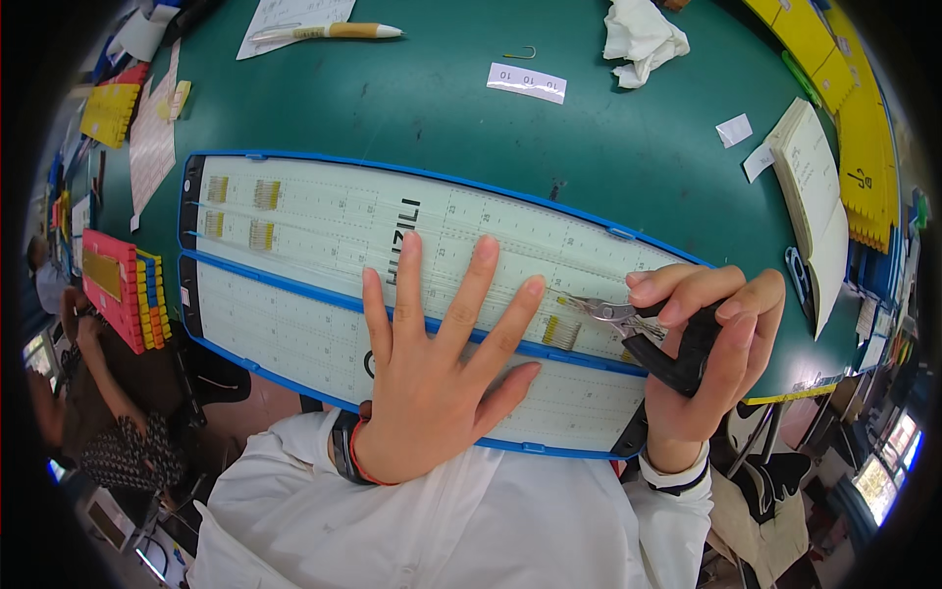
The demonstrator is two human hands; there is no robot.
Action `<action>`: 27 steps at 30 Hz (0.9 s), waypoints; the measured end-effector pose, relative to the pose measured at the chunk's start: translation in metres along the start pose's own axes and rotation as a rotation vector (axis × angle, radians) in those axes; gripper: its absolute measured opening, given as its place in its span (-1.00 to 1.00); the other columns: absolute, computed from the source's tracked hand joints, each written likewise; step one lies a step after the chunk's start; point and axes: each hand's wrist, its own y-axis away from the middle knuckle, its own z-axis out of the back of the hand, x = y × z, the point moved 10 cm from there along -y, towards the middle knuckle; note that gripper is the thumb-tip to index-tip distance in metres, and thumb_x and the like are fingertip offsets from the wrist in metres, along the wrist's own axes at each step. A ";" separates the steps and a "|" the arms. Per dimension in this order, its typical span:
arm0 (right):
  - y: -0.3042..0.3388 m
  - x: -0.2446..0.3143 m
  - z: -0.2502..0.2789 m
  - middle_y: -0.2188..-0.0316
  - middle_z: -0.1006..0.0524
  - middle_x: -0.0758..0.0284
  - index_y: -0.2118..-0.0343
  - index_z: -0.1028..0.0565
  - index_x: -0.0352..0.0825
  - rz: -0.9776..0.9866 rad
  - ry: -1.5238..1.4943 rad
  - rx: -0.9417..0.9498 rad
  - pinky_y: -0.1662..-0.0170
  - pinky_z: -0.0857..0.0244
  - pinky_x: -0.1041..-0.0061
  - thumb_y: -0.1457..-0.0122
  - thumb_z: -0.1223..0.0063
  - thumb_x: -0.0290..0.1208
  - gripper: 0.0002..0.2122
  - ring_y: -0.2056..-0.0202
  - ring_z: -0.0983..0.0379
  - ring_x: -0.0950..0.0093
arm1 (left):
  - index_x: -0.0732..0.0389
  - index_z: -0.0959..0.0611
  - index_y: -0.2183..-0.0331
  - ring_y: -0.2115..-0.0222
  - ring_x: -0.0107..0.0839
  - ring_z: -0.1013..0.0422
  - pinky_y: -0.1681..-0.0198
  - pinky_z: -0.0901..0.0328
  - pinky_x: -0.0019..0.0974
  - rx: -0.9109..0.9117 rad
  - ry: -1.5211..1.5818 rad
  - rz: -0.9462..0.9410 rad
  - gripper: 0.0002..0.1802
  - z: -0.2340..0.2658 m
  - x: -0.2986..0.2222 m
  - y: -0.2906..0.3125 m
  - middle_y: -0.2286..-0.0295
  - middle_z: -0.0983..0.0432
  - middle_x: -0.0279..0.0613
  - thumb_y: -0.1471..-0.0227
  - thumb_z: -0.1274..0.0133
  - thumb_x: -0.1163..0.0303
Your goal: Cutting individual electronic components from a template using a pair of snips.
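Observation:
My left hand [437, 368] lies flat with fingers spread on a long white board with blue rims [324, 221], pressing it onto the green table. My right hand [702, 344] grips small black-handled pliers [638, 329]. Their metal tips point left at a small bundle of thin yellowish wires [561, 332] lying on the board. More such bundles [240, 208] sit in rows at the board's far left end. A second white panel [285, 329] of the same kind lies nearer me, under my palm.
On the table behind the board lie a pen [329, 31], a white paper slip [527, 82], a crumpled white cloth [643, 37] and a small metal hook [521, 54]. An open booklet [814, 191] and yellow trays [868, 147] sit at right; red and yellow parts [123, 290] at left.

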 end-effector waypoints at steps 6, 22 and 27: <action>0.001 0.002 0.004 0.47 -0.43 0.15 0.33 -0.10 -0.32 0.015 -0.005 -0.025 0.12 -0.39 0.20 -0.32 0.30 -0.32 -0.82 0.35 -0.50 0.28 | -0.09 -0.46 -0.09 -0.19 0.32 0.13 -0.15 0.36 0.40 0.003 -0.002 -0.003 -0.29 0.001 -0.001 0.000 -0.21 -0.06 -0.03 0.19 -0.17 0.15; -0.002 0.002 0.005 0.52 -0.41 0.18 0.35 -0.09 -0.34 0.024 0.047 0.022 0.21 -0.41 0.31 -0.32 0.33 -0.40 -0.85 0.41 -0.50 0.32 | -0.06 -0.46 -0.09 -0.19 0.32 0.13 -0.16 0.36 0.38 0.010 -0.017 0.005 -0.30 0.001 -0.001 -0.001 -0.21 -0.05 -0.02 0.18 -0.17 0.16; 0.001 0.006 0.015 0.54 -0.39 0.22 0.34 -0.08 -0.32 0.044 -0.024 -0.047 0.24 -0.41 0.32 -0.32 0.30 -0.38 -0.84 0.43 -0.49 0.32 | -0.06 -0.47 -0.08 -0.20 0.31 0.13 -0.16 0.36 0.37 0.005 -0.018 0.000 -0.31 0.002 -0.002 -0.002 -0.21 -0.05 -0.02 0.18 -0.16 0.17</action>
